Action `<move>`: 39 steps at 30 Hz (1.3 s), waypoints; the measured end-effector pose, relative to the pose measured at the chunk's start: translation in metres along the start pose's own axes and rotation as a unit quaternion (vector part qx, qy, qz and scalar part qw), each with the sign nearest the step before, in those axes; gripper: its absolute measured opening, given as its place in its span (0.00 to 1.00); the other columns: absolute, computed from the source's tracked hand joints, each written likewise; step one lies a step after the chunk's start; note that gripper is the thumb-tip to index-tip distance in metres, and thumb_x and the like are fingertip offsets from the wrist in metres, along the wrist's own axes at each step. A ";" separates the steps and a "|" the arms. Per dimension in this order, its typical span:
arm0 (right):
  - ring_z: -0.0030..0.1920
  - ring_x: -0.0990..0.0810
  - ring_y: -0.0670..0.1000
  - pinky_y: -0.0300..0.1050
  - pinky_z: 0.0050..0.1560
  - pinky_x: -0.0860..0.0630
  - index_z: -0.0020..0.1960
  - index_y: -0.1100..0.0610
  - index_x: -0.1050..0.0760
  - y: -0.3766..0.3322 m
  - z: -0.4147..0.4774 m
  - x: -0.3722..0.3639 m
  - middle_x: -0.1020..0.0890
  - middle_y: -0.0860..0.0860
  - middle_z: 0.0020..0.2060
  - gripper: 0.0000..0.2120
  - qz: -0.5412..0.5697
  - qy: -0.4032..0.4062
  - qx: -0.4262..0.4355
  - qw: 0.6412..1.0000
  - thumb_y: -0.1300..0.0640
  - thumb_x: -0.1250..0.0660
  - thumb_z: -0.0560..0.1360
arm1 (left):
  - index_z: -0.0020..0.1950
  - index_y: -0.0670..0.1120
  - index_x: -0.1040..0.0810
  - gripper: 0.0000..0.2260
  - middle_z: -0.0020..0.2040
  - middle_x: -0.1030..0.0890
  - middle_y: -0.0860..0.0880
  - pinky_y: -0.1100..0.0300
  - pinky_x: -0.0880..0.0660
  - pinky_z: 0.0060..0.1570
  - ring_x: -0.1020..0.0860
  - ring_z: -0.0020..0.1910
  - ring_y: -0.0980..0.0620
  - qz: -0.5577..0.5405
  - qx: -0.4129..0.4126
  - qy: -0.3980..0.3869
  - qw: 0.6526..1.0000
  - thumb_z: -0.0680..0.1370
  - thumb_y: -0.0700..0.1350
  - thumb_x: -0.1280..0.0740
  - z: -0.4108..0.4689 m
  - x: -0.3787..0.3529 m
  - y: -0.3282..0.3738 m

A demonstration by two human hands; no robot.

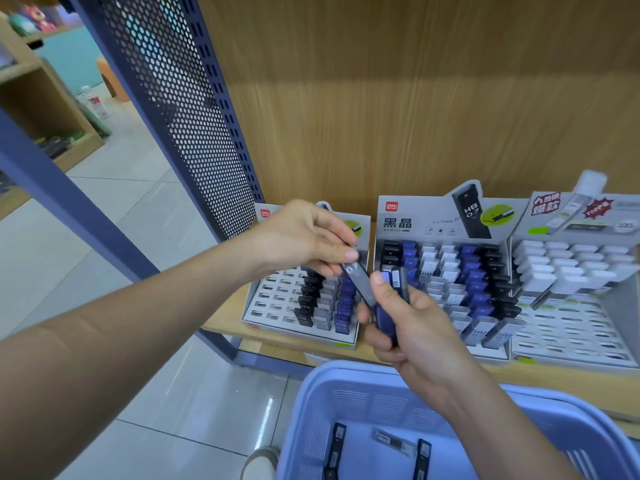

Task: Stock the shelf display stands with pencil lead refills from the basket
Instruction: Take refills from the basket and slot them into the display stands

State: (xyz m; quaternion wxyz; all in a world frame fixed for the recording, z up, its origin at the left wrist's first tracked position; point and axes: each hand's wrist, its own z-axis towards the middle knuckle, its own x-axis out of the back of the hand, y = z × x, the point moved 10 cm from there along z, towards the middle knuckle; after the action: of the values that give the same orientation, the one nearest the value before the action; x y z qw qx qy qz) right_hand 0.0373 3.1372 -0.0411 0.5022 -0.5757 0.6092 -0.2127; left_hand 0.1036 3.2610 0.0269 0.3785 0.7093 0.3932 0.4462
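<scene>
Refill case (pixel 358 284) pinched at its top by the fingers of my left hand (pixel 301 237), slanting down-right over the left display stand (pixel 298 330); my right hand (pixel 419 334), beside that stand, grips spare refills (pixel 388 322); the stand's empty slots (pixel 277 299) lie nearest my left hand.

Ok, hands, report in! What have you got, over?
Left hand pinches a dark grey plastic refill case. Right hand grips a bundle of blue and grey refill cases. Left grey cardboard display stand has empty slots, nothing blocking.

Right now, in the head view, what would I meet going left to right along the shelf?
Perforated panel → half-empty display stand → HB 0.7 stand → stand of white refills.
</scene>
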 end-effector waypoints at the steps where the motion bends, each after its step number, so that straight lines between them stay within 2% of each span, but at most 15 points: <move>1: 0.24 0.36 0.47 0.35 0.20 0.44 0.53 0.61 0.24 0.001 0.000 0.003 0.23 0.53 0.33 0.14 0.003 0.008 -0.008 1.000 0.50 0.36 0.79 | 0.49 0.40 0.18 0.09 0.36 0.16 0.46 0.64 0.20 0.37 0.18 0.33 0.52 -0.019 -0.008 0.044 0.999 0.70 0.37 0.27 0.001 0.016 0.001; 4: 0.24 0.34 0.49 0.37 0.21 0.45 0.57 0.64 0.24 0.002 -0.001 0.010 0.22 0.55 0.34 0.11 0.038 0.015 -0.021 0.999 0.59 0.40 0.81 | 0.48 0.41 0.18 0.06 0.37 0.16 0.44 0.63 0.19 0.39 0.18 0.33 0.53 -0.009 -0.042 0.179 0.983 0.72 0.35 0.28 -0.003 0.073 0.002; 7: 0.26 0.29 0.50 0.39 0.22 0.36 0.58 0.64 0.22 0.000 -0.002 0.011 0.21 0.56 0.37 0.11 0.040 0.006 -0.014 0.999 0.63 0.41 0.81 | 0.52 0.43 0.18 0.09 0.43 0.17 0.46 0.67 0.21 0.44 0.18 0.37 0.57 0.122 -0.047 0.229 0.965 0.74 0.34 0.31 -0.005 0.104 -0.003; 10: 0.27 0.25 0.50 0.39 0.24 0.28 0.59 0.63 0.22 -0.003 -0.001 0.009 0.22 0.55 0.35 0.11 0.047 -0.003 -0.005 0.999 0.61 0.40 0.81 | 0.53 0.47 0.17 0.09 0.45 0.17 0.52 0.68 0.28 0.52 0.20 0.45 0.58 0.285 -0.036 0.228 0.930 0.74 0.39 0.30 -0.004 0.106 -0.011; 13: 0.28 0.22 0.51 0.39 0.25 0.26 0.59 0.62 0.23 -0.004 -0.003 0.009 0.21 0.55 0.33 0.11 0.050 0.000 0.002 0.999 0.60 0.40 0.81 | 0.55 0.47 0.17 0.10 0.49 0.17 0.52 0.69 0.31 0.51 0.22 0.47 0.59 0.348 -0.045 0.229 0.908 0.74 0.40 0.29 0.000 0.099 -0.018; 16: 0.29 0.20 0.52 0.38 0.22 0.28 0.58 0.61 0.23 -0.003 -0.005 0.010 0.18 0.55 0.35 0.10 0.034 0.005 -0.001 0.999 0.58 0.40 0.81 | 0.54 0.45 0.17 0.09 0.49 0.16 0.51 0.70 0.31 0.52 0.22 0.47 0.58 0.382 -0.060 0.207 0.899 0.74 0.39 0.29 0.006 0.088 -0.027; 19: 0.26 0.22 0.51 0.37 0.21 0.33 0.58 0.61 0.23 -0.001 -0.006 0.010 0.17 0.54 0.36 0.11 0.013 0.005 -0.004 1.000 0.57 0.39 0.81 | 0.54 0.44 0.17 0.08 0.50 0.16 0.50 0.67 0.30 0.53 0.21 0.51 0.53 0.431 -0.071 0.178 0.882 0.75 0.39 0.30 0.013 0.076 -0.038; 29: 0.25 0.27 0.50 0.37 0.22 0.37 0.55 0.60 0.23 0.000 -0.006 0.010 0.19 0.55 0.35 0.10 0.010 -0.015 -0.004 1.000 0.55 0.38 0.80 | 0.57 0.45 0.18 0.10 0.52 0.16 0.50 0.64 0.31 0.58 0.22 0.55 0.51 0.451 -0.079 0.184 0.870 0.77 0.39 0.33 0.021 0.072 -0.048; 34: 0.22 0.35 0.47 0.35 0.20 0.43 0.56 0.58 0.24 0.005 -0.006 0.009 0.20 0.56 0.34 0.11 0.007 -0.027 -0.020 0.999 0.52 0.39 0.80 | 0.57 0.45 0.18 0.11 0.54 0.17 0.50 0.65 0.30 0.58 0.22 0.55 0.51 0.464 -0.065 0.166 0.867 0.76 0.37 0.32 0.031 0.069 -0.060; 37: 0.21 0.39 0.46 0.35 0.20 0.43 0.56 0.60 0.24 0.007 -0.004 0.009 0.22 0.56 0.33 0.11 0.028 -0.039 -0.024 0.999 0.54 0.39 0.80 | 0.57 0.45 0.18 0.13 0.56 0.18 0.48 0.59 0.28 0.60 0.22 0.55 0.49 0.482 -0.078 0.156 0.859 0.75 0.34 0.34 0.035 0.062 -0.067; 39: 0.21 0.39 0.46 0.35 0.21 0.43 0.57 0.62 0.23 0.008 -0.003 0.008 0.23 0.56 0.34 0.12 0.035 -0.048 -0.028 0.998 0.56 0.39 0.80 | 0.56 0.44 0.18 0.12 0.54 0.18 0.47 0.57 0.27 0.57 0.22 0.54 0.48 0.477 -0.080 0.184 0.856 0.76 0.34 0.34 0.034 0.064 -0.068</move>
State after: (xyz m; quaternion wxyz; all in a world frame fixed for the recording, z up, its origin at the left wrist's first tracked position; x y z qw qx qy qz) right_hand 0.0325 3.1306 -0.0494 0.5217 -0.5773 0.6100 -0.1498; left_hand 0.1388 3.3392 -0.0225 0.0960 0.6821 0.0322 0.7242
